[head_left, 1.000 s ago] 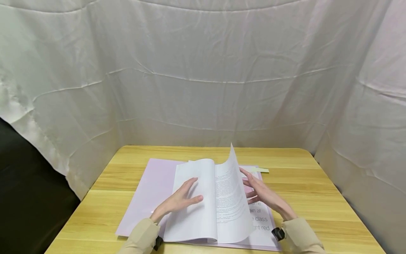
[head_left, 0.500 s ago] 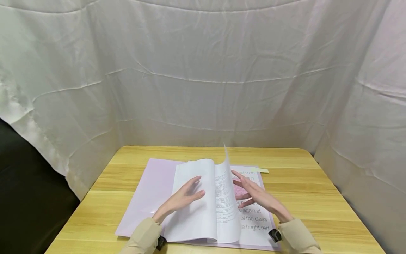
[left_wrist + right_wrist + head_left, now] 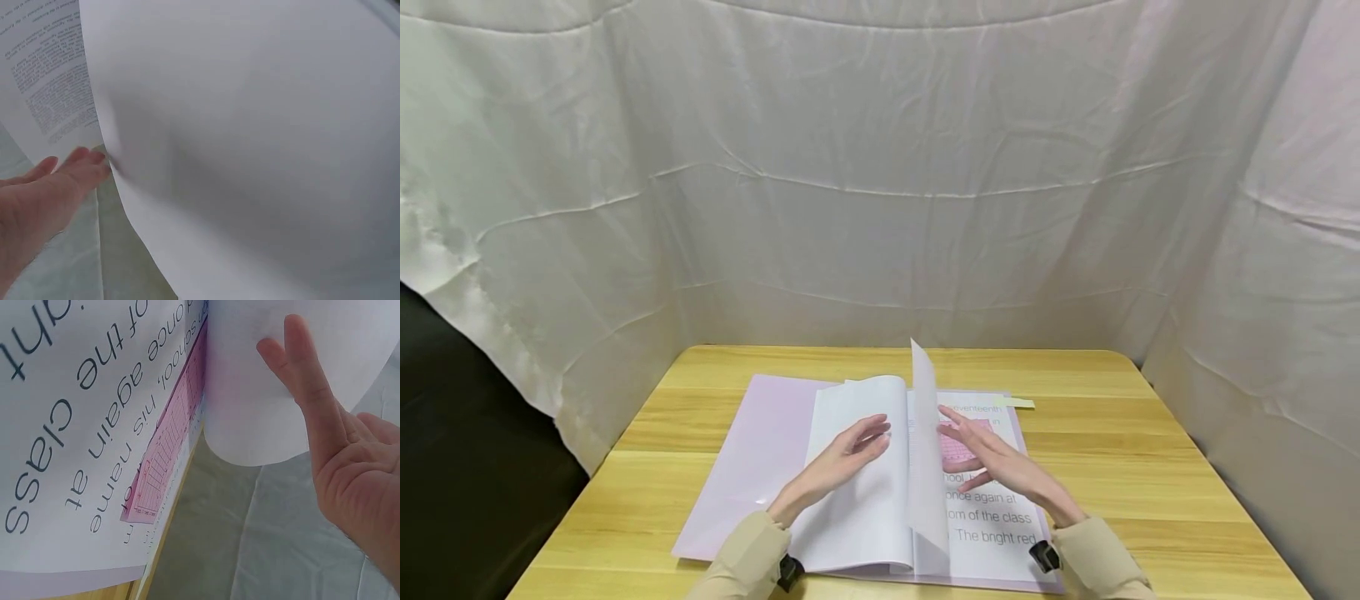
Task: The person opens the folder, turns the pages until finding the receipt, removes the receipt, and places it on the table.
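Observation:
A purple folder [image 3: 752,458] lies spread on the table with a thick set of white pages [image 3: 857,400] turned to its left side. One sheet [image 3: 927,467] stands nearly upright near the middle, its printed side facing left. My right hand [image 3: 1003,462] is at the sheet's right side with fingers extended; in the right wrist view its fingers [image 3: 306,356] are against the blank back. My left hand [image 3: 831,471] hovers over the left pages, fingers loosely extended, holding nothing. Under the right hand lies a page in large print [image 3: 992,525] with a pink slip [image 3: 955,452] on it.
A pale yellow tab [image 3: 1018,402] sticks out past the folder's upper right edge. The wooden table [image 3: 1135,467] has grey cloth hangings [image 3: 880,250] behind it and at its sides. Something black [image 3: 467,467] is at the far left.
The sheet has swung leftward from leaning right to nearly upright, with my right hand moving left behind it. More of the large print shows. My left hand has shifted slightly right.

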Action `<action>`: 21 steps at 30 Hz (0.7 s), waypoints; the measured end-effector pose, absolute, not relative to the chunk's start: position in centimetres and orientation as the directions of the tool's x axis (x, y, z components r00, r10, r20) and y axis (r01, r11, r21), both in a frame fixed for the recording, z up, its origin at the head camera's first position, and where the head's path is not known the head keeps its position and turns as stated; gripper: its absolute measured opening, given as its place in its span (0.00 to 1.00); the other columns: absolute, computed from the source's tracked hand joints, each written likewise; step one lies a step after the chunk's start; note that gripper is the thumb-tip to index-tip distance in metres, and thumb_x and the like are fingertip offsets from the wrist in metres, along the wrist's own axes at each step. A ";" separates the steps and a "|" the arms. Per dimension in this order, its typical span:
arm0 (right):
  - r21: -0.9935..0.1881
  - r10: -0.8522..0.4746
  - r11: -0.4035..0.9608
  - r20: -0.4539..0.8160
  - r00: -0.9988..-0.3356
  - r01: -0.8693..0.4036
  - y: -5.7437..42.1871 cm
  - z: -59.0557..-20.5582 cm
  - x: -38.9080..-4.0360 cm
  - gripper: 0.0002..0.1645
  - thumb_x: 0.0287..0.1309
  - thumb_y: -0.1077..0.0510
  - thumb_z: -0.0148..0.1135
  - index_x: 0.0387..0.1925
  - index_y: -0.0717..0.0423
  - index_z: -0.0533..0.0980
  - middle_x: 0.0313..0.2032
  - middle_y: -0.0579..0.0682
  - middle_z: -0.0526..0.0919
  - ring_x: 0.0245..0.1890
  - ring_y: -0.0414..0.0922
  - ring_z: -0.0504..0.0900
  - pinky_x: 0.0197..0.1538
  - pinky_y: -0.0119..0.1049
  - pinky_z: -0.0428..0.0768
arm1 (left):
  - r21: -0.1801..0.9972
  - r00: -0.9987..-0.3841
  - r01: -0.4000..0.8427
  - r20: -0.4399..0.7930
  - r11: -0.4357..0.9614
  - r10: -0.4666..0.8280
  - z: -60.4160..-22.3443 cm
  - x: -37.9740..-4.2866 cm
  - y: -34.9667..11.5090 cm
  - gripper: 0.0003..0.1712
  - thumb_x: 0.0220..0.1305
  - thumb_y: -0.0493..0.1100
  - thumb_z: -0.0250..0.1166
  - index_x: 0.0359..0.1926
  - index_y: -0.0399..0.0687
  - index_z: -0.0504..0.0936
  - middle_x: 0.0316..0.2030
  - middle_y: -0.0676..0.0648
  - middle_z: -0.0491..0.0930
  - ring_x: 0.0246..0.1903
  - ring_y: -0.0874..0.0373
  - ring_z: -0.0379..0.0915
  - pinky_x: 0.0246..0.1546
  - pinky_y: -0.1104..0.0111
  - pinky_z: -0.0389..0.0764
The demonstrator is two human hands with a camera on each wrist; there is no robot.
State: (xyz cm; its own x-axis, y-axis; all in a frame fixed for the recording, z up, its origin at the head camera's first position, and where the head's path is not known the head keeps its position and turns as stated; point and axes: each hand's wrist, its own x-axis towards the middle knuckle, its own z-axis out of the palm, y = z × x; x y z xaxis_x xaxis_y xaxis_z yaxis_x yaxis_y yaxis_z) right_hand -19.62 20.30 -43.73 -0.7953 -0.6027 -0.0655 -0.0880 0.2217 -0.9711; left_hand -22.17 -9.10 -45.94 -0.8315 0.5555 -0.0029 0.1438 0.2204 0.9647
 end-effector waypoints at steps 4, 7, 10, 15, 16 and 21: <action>-0.970 -0.605 0.225 -0.066 -0.794 -0.090 20.2 -43.7 -19.6 0.36 0.81 0.43 0.27 0.81 0.49 0.39 0.77 0.73 0.45 0.63 0.73 0.73 0.51 0.58 0.86 | 0.974 -0.824 0.126 -0.002 0.187 0.566 -45.8 -22.3 -8.8 0.38 0.78 0.53 0.52 0.77 0.35 0.55 0.73 0.34 0.65 0.73 0.40 0.63 0.75 0.48 0.63; -0.969 -0.608 0.227 -0.067 -0.791 -0.093 20.1 -43.7 -19.6 0.35 0.82 0.43 0.27 0.81 0.49 0.39 0.77 0.73 0.45 0.64 0.73 0.73 0.52 0.58 0.86 | 0.986 -0.817 0.094 -0.002 0.136 0.577 -45.8 -22.4 -8.7 0.36 0.79 0.50 0.51 0.76 0.33 0.54 0.72 0.33 0.65 0.72 0.39 0.64 0.76 0.50 0.63; -0.967 -0.608 0.234 -0.068 -0.791 -0.096 20.0 -43.7 -19.6 0.35 0.81 0.43 0.28 0.81 0.49 0.40 0.77 0.72 0.45 0.64 0.73 0.72 0.52 0.57 0.86 | 0.997 -0.813 0.041 -0.008 0.071 0.582 -45.7 -22.5 -8.7 0.37 0.79 0.49 0.51 0.76 0.31 0.52 0.73 0.30 0.63 0.72 0.38 0.63 0.75 0.54 0.64; -0.961 -0.613 0.253 -0.070 -0.787 -0.111 19.8 -43.7 -19.5 0.36 0.81 0.42 0.29 0.81 0.49 0.41 0.77 0.72 0.46 0.65 0.74 0.71 0.53 0.56 0.86 | 1.000 -0.830 -0.022 -0.025 0.012 0.558 -45.7 -22.6 -8.5 0.37 0.80 0.49 0.50 0.76 0.29 0.52 0.72 0.25 0.60 0.71 0.34 0.64 0.71 0.56 0.71; -0.960 -0.616 0.255 -0.069 -0.785 -0.116 19.8 -43.8 -19.6 0.36 0.81 0.42 0.29 0.81 0.50 0.41 0.77 0.72 0.46 0.65 0.74 0.71 0.53 0.56 0.86 | 0.999 -0.836 -0.031 -0.030 0.008 0.548 -45.7 -22.7 -8.4 0.37 0.80 0.49 0.50 0.76 0.30 0.52 0.72 0.25 0.61 0.70 0.34 0.65 0.69 0.56 0.72; -0.958 -0.623 0.259 -0.066 -0.779 -0.126 19.8 -44.0 -19.6 0.36 0.81 0.42 0.29 0.81 0.50 0.43 0.77 0.73 0.47 0.65 0.75 0.70 0.53 0.56 0.86 | 0.998 -0.861 -0.056 -0.045 -0.006 0.507 -45.7 -22.8 -8.3 0.35 0.79 0.48 0.52 0.74 0.30 0.55 0.67 0.25 0.68 0.64 0.42 0.74 0.65 0.56 0.78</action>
State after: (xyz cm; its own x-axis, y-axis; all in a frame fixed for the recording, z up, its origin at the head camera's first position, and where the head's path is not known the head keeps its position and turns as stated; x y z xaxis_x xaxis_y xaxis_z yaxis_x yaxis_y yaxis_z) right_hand -19.64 19.79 -44.05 -0.7795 -0.6229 -0.0659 -0.1259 0.2588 -0.9577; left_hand -22.81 -8.33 -45.74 -0.8608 0.5070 -0.0451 -0.0560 -0.0063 0.9984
